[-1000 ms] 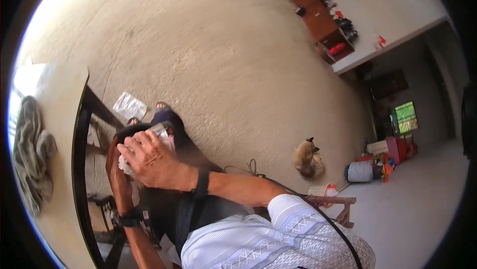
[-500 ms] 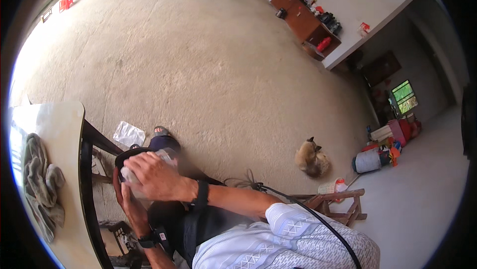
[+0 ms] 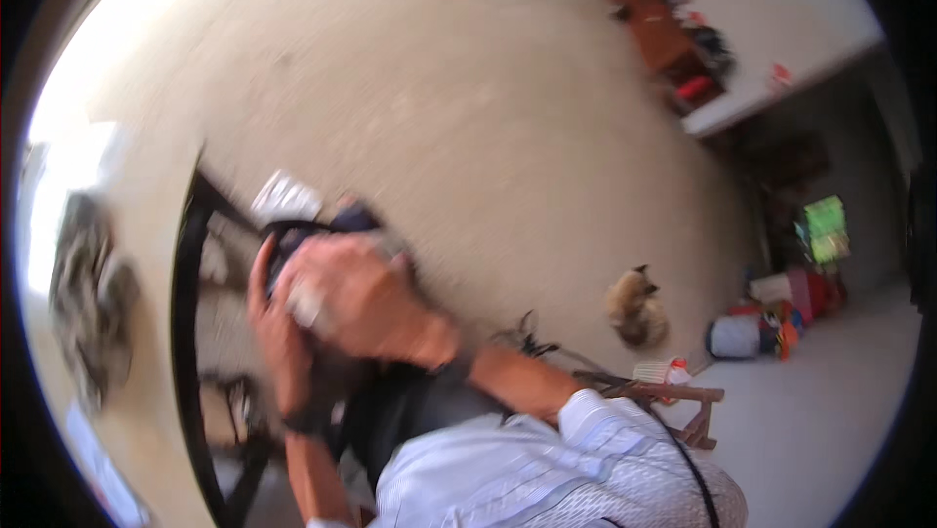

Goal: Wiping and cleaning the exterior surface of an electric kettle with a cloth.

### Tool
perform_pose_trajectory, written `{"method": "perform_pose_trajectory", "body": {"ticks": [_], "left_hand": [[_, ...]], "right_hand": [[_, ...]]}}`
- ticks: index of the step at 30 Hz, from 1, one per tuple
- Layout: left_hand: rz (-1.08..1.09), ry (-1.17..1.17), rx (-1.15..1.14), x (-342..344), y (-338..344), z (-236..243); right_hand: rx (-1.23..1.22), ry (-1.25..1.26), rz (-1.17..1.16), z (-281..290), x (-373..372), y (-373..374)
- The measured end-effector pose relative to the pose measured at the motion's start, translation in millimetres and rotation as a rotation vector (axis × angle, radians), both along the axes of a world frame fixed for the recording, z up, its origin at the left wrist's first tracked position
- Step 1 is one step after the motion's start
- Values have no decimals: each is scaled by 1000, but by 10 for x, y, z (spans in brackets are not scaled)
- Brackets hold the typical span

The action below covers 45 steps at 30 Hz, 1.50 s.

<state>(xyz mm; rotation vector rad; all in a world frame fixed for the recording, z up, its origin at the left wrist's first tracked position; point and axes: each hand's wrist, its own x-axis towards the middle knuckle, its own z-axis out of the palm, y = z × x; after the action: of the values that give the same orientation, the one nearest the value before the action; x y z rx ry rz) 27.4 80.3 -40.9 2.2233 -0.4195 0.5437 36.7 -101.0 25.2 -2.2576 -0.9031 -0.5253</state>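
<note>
hiding most of dark object (image 3: 284, 243): blurred hands (image 3: 363, 296)

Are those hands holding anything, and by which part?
Seemingly, the right hand holds a whitish thing under its fingers, the left hand a dark item by its left edge; blur hides the exact grips.

No lettering, label, number or sign can be read in this view.
</note>
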Motion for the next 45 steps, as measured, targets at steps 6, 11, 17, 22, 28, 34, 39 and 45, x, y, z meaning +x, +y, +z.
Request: {"method": "perform_pose_trajectory", "body": {"ticks": [6, 11, 17, 22, 28, 34, 39, 45], "left_hand": [[87, 575, -931, -79, -478, 314], [107, 495, -1015, -94, -415, 352], [100, 532, -927, -63, -499, 372], [120, 485, -999, 6, -586, 324], [151, 466, -903, 15, -483, 334], [148, 506, -990, 1, -497, 384], [123, 531, -952, -2, -479, 433], [132, 475, -894, 22, -518, 397]], "right_hand": [[251, 365, -253, -111, 248, -265], [164, 651, -248, -6, 195, -245], [80, 143, -62, -55, -304, -341], [-11, 26, -61, -111, -183, -349], [109, 183, -94, -91, 104, -248], [204, 701, -214, 30, 347, -228], [155, 280, -150, -57, -92, -247], [-50, 94, -173, -77, -358, -138]]}}
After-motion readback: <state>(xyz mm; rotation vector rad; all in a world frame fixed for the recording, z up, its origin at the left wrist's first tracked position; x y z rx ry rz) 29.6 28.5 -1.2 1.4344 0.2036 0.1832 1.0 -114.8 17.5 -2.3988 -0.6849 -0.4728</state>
